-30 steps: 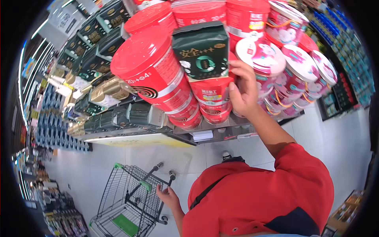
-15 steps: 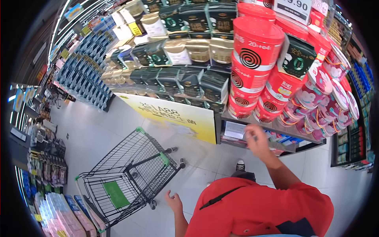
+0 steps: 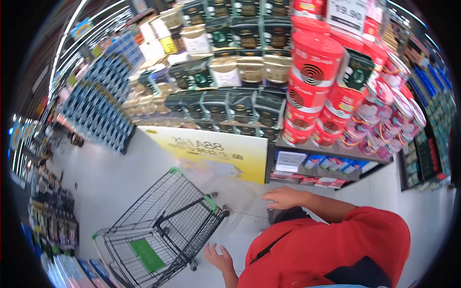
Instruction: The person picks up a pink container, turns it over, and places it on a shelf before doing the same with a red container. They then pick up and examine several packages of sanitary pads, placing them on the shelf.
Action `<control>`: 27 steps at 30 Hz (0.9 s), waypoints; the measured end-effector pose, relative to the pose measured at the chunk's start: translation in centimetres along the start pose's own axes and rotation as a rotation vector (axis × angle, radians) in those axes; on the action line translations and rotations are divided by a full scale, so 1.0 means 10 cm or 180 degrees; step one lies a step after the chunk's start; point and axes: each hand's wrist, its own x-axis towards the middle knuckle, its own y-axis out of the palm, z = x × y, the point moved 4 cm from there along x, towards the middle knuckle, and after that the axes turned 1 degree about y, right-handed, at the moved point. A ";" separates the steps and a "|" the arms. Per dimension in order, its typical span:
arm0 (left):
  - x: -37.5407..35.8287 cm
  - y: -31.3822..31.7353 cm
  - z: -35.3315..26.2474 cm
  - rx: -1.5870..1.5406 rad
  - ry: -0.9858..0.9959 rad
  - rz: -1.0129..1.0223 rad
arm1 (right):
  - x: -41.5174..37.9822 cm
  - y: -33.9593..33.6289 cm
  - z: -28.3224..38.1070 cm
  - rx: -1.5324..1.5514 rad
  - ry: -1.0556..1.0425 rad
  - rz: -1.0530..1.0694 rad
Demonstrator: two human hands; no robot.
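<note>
My left hand point(image 3: 219, 258) hangs low in the middle, its fingers spread and nothing in it. Close to its left stands a wire shopping cart point(image 3: 180, 221) with green corner pieces and a green panel; the hand does not touch it. My right hand point(image 3: 283, 198) is in front of my body, over the dark trouser leg, with its fingers loosely stretched to the left. I see no goods in it. Beyond that hand is a shelf display with stacked red tubs point(image 3: 314, 60) marked with black spirals, and pink patterned tubs point(image 3: 377, 110) beside them.
Rows of dark and gold packs point(image 3: 228, 103) fill the shelf above a yellow-and-white sign board point(image 3: 211, 153). A price card point(image 3: 346, 17) stands on top. Blue boxes point(image 3: 331, 163) lie on the low shelf. A tall stack of bluish packs point(image 3: 96, 115) is at the left.
My right hand has moved left and down, away from the low shelf and towards my body. My left hand sits slightly lower and further right. The view has shifted a little.
</note>
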 end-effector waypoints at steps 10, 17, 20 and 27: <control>0.57 0.69 0.50 0.0570 -0.0334 0.0969 | 0.19 -0.23 -0.35 0.0094 0.0235 -0.0488; 1.30 0.73 0.16 0.0209 0.0381 0.0717 | -0.13 -0.13 -0.99 0.0540 0.1001 -0.0619; 1.42 0.88 0.19 0.0068 0.0093 0.0925 | -0.16 -0.01 -1.17 0.0427 0.1030 -0.0421; 1.24 1.06 0.21 0.0016 0.0134 0.1279 | -0.06 -0.14 -1.09 0.0551 0.0946 -0.0607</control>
